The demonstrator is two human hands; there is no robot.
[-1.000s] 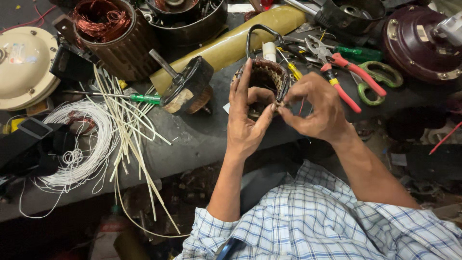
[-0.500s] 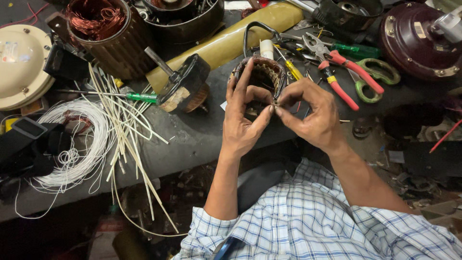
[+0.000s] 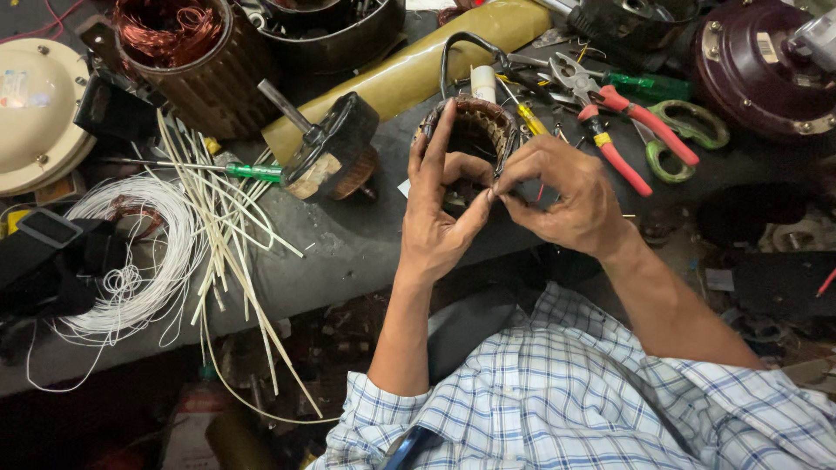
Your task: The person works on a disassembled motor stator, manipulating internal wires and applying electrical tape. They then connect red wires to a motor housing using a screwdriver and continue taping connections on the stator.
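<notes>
Just above the middle of the frame sits a small round motor stator (image 3: pixel 475 130), a ring of dark ribbed steel laminations with brownish copper winding packed along its inner wall. It rests on the edge of a grey, grimy workbench (image 3: pixel 348 248) and both hands close around it. The left hand (image 3: pixel 440 213) cups its left side, index finger stretched straight up along the outer rim, thumb bent into the hollow centre, the other fingers loosely curled below. The right hand (image 3: pixel 570 200) is curled from the right side, thumb and forefinger pinched tight at the stator's lower right edge, right where they meet the left thumb tip; whatever thin thing they pinch is too small to make out.

Just behind the stator stand a short white plastic tube (image 3: pixel 483 83) and a yellow-handled screwdriver (image 3: pixel 527 117). To the right lie red-handled pliers (image 3: pixel 610 122) with bright steel jaws and green-handled scissors (image 3: pixel 688 139). A long mustard-yellow roll of glossy sheet (image 3: pixel 392 74) runs diagonally across the upper middle. Left of the hands lies a dark cylindrical rotor (image 3: pixel 335 148) on a steel shaft, and beside it a green-handled screwdriver (image 3: pixel 248 170). A bundle of stiff cream-coloured insulation strips (image 3: pixel 222 235) fans down the left, overlapping a coil of thin white wire (image 3: pixel 144 261). In the upper left stands a larger ribbed stator with shiny copper windings (image 3: pixel 178 43); a domed maroon metal housing (image 3: pixel 766 65) fills the upper right. A blue-and-white checked shirt sleeve (image 3: pixel 592 400) covers the lower right.
</notes>
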